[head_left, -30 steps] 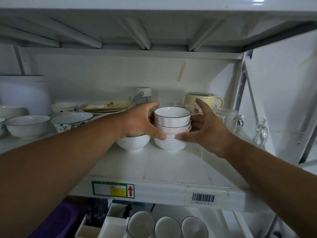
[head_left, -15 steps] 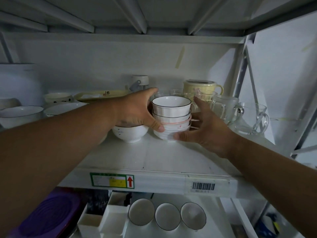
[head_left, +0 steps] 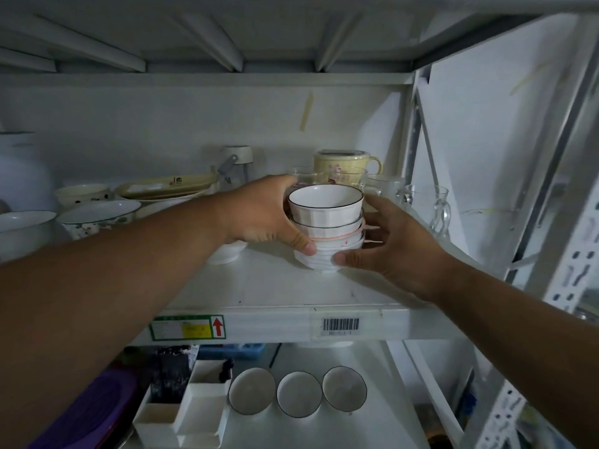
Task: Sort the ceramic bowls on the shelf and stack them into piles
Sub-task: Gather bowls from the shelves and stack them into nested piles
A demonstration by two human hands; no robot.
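A stack of small white bowls (head_left: 326, 228) stands on the white shelf (head_left: 265, 286); the top bowl has a thin black rim, a lower one a pink rim, the bottom one is ribbed. My left hand (head_left: 262, 215) grips the stack's left side, thumb on the lower bowls. My right hand (head_left: 382, 251) cups the right side, its thumb against the bottom bowl. Another white bowl (head_left: 227, 252) sits just left, mostly hidden behind my left hand.
Larger bowls (head_left: 97, 217) and a yellow plate (head_left: 165, 187) fill the shelf's left. Glass mugs (head_left: 431, 205) and a yellow lidded cup (head_left: 343, 162) stand behind and right of the stack. Three small bowls (head_left: 296, 393) and white organisers (head_left: 181, 413) lie on the shelf below.
Both hands stay round the stack; the right hand has slid lower against the bottom bowl. The view has shifted slightly.
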